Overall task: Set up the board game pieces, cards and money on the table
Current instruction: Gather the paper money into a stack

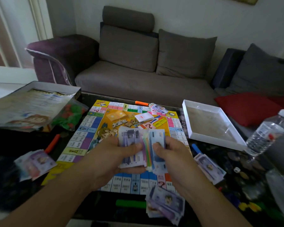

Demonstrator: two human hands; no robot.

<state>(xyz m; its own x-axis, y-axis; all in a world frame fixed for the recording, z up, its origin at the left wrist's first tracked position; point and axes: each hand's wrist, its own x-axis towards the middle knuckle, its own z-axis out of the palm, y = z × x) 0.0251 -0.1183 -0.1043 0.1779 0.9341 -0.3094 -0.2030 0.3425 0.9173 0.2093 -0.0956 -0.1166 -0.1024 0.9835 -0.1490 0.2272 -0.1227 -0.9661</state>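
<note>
A colourful game board lies open on the dark table. Above its near half my left hand grips a thick stack of play money from below, thumb on top. My right hand pinches the blue notes at the stack's right side. Money piles lie at the left, right, near and far sides of the board. A white card deck rests on the board's middle. Coloured sticks, orange, orange, blue and green, lie by the board's edges.
The box base with a rule sheet and a bag of red and green pieces sits at the left. An empty white box lid lies at the right, beside a water bottle. A grey sofa stands behind the table.
</note>
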